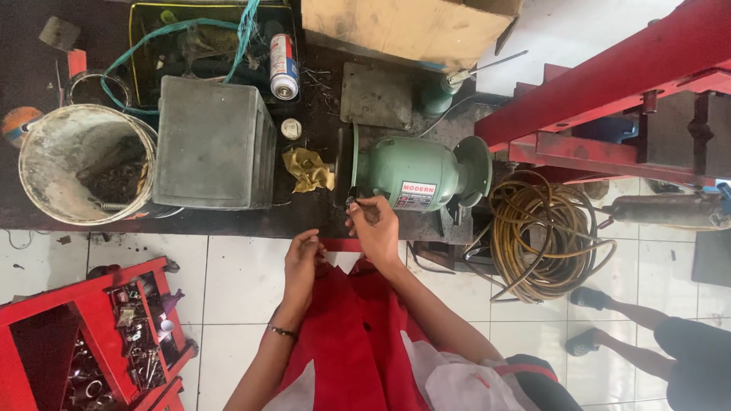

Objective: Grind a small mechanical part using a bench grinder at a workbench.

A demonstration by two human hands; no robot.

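While your hands work at the desk edge, entries for this moment follow.

Risk: your right hand (375,227) sits just beside the dark wheel (343,176) of the green grinder (415,176); if that wheel is turning, a slip of the small part could carry fingertips into it. I cannot tell whether it spins.
Risk, cloth: the red garment (350,335) hangs close under both hands; loose fabric near a wheel could catch, in my judgement.
Risk, floor: the coiled hose (544,236) lies beside the grinder, near another person's feet (590,320); a snag there could tug things on the desk.
Right grip: thumb and forefinger pinched closed on a small dark part (352,202), held up against the wheel's lower edge. Too small to identify.
Left grip: your left hand (303,255) has fingers curled together below the desk edge; whether they hold anything, I cannot tell.
Part location: at the wheel's near side, above the desk (304,221) front edge.
Nearby: yellow rag (308,169) just left of the wheel; grey box (215,144) and bucket (80,164) further left; spray can (283,67) behind; red tool tray (99,342) on the tiled floor.
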